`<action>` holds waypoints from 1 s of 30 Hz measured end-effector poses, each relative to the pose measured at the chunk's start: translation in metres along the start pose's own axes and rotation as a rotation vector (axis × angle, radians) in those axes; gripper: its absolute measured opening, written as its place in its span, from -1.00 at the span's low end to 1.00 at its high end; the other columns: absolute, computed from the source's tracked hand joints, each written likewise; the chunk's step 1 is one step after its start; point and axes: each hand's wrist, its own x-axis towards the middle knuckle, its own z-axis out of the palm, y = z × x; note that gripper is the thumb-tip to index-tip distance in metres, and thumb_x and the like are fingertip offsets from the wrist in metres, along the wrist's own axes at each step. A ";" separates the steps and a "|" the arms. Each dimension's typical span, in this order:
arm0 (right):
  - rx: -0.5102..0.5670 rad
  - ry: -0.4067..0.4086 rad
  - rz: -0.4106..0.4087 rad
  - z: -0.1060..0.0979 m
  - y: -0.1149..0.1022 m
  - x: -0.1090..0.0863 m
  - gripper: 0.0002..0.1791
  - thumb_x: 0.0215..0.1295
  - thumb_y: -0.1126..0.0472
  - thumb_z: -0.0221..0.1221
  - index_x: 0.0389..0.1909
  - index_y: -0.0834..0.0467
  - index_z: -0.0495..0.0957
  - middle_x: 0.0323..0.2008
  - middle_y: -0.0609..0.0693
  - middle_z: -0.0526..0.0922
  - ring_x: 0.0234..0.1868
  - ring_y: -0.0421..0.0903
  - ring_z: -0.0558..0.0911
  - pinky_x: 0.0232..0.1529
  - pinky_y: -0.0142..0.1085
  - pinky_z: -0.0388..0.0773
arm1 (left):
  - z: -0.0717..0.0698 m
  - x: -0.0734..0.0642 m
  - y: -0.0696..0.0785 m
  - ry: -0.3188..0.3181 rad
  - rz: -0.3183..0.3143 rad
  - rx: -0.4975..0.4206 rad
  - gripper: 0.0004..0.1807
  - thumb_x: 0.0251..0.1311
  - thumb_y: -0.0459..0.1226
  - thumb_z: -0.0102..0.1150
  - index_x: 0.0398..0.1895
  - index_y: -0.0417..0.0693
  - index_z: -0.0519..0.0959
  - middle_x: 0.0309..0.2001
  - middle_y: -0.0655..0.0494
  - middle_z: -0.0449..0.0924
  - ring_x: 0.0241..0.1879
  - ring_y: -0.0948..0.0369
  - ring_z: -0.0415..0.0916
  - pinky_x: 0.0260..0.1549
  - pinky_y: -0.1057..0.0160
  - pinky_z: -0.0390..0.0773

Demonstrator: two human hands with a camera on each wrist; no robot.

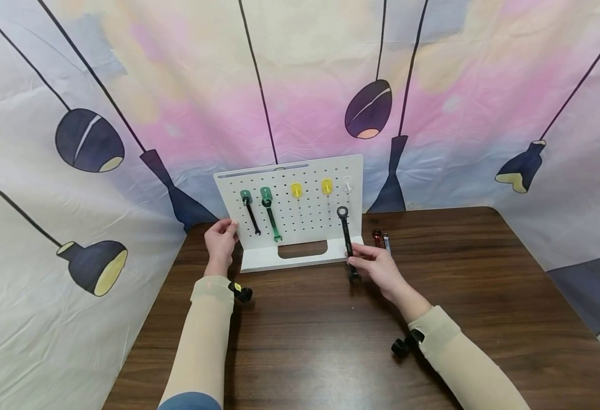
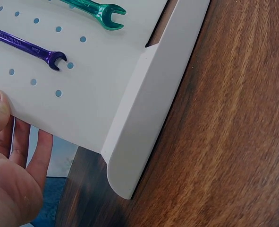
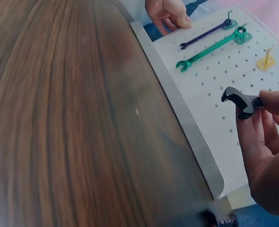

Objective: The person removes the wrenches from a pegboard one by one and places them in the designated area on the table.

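Black wrench [image 1: 346, 233], pinched between the thumb and fingers of the right hand [image 1: 380, 269]; ring end above the fingertips, open end just below. Behind these fingers stands a white pegboard [image 1: 310, 220], its lower right corner near them; a red tool [image 1: 377, 237] and silver tool [image 1: 387, 244] lie beyond, rightward. Left hand [image 1: 221, 242] grips the board's left edge, thumb in front, fingers behind. Right of its fingers hang a purple wrench [image 2: 27, 46] and green wrench [image 1: 272, 219]. Tabletop [image 1: 300, 341] extends from both hands toward the person, its right edge well apart from the right fingers.
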 end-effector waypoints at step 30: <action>-0.175 0.090 0.056 -0.088 0.008 -0.018 -0.39 0.56 0.31 0.25 0.50 0.43 0.35 0.24 0.33 0.63 -0.12 -0.38 0.70 -0.08 -0.40 0.70 | 0.000 0.000 -0.001 -0.011 -0.004 0.016 -0.76 0.53 -0.28 0.29 0.07 -0.30 0.65 -0.18 0.09 0.52 0.02 -0.05 0.57 0.23 -0.24 0.57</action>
